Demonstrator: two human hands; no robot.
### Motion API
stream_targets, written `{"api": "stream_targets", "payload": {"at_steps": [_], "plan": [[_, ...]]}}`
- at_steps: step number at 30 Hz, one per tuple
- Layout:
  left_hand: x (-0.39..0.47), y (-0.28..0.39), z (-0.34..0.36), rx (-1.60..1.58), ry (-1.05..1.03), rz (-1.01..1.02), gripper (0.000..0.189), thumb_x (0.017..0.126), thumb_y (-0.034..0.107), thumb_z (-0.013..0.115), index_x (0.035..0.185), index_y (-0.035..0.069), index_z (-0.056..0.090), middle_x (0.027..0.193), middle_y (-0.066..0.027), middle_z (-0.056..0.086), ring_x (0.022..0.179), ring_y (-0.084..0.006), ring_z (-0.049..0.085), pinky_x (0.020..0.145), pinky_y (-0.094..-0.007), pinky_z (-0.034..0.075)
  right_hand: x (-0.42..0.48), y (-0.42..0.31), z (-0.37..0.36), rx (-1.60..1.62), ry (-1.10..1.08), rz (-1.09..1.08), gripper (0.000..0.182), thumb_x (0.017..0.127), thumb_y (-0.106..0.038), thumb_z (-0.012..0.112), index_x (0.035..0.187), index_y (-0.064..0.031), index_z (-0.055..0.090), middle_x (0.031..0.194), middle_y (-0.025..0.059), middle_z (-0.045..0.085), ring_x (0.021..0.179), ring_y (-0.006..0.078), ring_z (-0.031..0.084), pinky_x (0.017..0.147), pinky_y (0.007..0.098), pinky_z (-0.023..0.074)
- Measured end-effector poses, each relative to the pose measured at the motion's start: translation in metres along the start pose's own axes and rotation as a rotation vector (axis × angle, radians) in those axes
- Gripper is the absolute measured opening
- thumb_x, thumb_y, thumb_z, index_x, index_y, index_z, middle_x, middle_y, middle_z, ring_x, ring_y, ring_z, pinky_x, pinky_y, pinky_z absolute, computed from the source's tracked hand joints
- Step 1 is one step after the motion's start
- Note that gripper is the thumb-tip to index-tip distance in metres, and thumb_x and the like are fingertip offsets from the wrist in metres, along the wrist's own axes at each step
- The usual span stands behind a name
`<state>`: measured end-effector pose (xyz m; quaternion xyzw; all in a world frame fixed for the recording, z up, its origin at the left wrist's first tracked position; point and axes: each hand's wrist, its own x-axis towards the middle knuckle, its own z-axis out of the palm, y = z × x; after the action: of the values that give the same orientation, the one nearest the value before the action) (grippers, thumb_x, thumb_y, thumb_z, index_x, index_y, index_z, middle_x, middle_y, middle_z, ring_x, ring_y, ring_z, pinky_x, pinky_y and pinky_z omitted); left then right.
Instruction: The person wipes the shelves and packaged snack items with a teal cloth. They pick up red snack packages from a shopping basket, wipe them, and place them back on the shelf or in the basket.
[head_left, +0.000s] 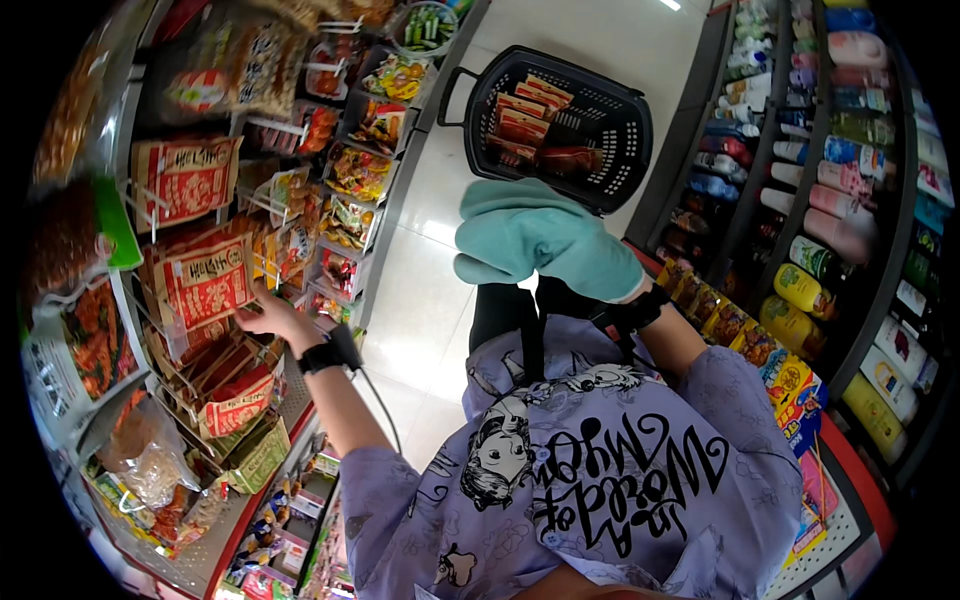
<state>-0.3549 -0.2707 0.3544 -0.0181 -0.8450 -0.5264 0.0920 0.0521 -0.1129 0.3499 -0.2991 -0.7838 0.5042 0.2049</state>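
At the left shelf, my left hand (274, 311) holds the lower right edge of a brown paper-look snack bag (208, 283) with a red panel. The bag is tilted, in front of similar bags on the rack. Bulky teal fabric (525, 240), a mitten or a cloth, covers my right hand, so its fingers are hidden. Just beyond the fabric, a black plastic shopping basket (637, 142) stands on the floor. It holds several red-and-brown packets (523, 126). Both wrists bear black bands, and a cable runs from the left one.
Another red-panelled bag (186, 180) hangs above the held one. Clear bins of small wrapped snacks (361, 171) line the left shelf edge. On the right, shelves carry bottles (804, 289), and yellow snack packets (720, 319) lie close to my right arm.
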Motion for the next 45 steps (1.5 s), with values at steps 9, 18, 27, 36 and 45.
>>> {"api": "stream_targets", "payload": {"at_steps": [9, 18, 27, 36, 45], "plan": [[-0.193, -0.039, 0.156, 0.219, -0.963, 0.274, 0.035, 0.074, 0.012, 0.065, 0.106, 0.006, 0.052, 0.108, -0.0109, 0.051, 0.103, -0.0247, 0.046, 0.085, -0.0358, 0.038, -0.088, 0.053, -0.089, 0.317, 0.554, 0.538, 0.041, 0.067, -0.005, 0.059, 0.104, 0.0048, 0.048, 0.090, 0.0136, 0.055, 0.072, 0.0219, 0.055, 0.063, 0.0306, 0.0465], [-0.385, -0.150, 0.352, 0.428, -1.824, 0.632, 0.047, 0.070, 0.025, 0.065, 0.109, 0.003, 0.050, 0.111, -0.0155, 0.050, 0.108, -0.0317, 0.043, 0.092, -0.0388, 0.035, -0.134, 0.173, -0.063, 0.219, 0.741, 0.934, 0.051, 0.064, -0.006, 0.063, 0.110, 0.0054, 0.045, 0.099, 0.0142, 0.053, 0.080, 0.0217, 0.055, 0.068, 0.0296, 0.0460], [-0.509, -0.286, 0.464, 1.065, -1.815, 1.064, 0.067, 0.067, 0.027, 0.067, 0.125, 0.012, 0.038, 0.121, -0.0130, 0.045, 0.115, -0.0304, 0.040, 0.091, -0.0449, 0.037, -0.173, 0.248, 0.005, 0.165, 0.833, 1.140, 0.062, 0.061, -0.006, 0.067, 0.116, 0.0060, 0.042, 0.108, 0.0148, 0.051, 0.088, 0.0216, 0.055, 0.074, 0.0286, 0.0455], [-0.466, -0.248, 0.446, 0.535, -1.925, 0.947, 0.034, 0.072, 0.015, 0.057, 0.105, 0.010, 0.052, 0.096, -0.0167, 0.055, 0.086, -0.0353, 0.055, 0.076, -0.0407, 0.045, -0.179, 0.207, -0.005, 0.032, 0.815, 1.138, 0.073, 0.058, -0.007, 0.071, 0.122, 0.0065, 0.038, 0.117, 0.0154, 0.049, 0.096, 0.0214, 0.054, 0.079, 0.0275, 0.0450], [-0.351, -0.012, 0.286, -0.211, -1.832, -0.923, 0.043, 0.078, 0.006, 0.056, 0.117, 0.001, 0.040, 0.108, -0.0095, 0.055, 0.096, -0.0188, 0.057, 0.082, -0.0319, 0.048, -0.134, 0.114, -0.052, -0.645, 0.318, 1.100, 0.085, 0.063, -0.009, 0.064, 0.132, 0.0064, 0.016, 0.115, 0.0230, 0.047, 0.089, 0.0328, 0.057, 0.071, 0.0335, 0.0469]]}}
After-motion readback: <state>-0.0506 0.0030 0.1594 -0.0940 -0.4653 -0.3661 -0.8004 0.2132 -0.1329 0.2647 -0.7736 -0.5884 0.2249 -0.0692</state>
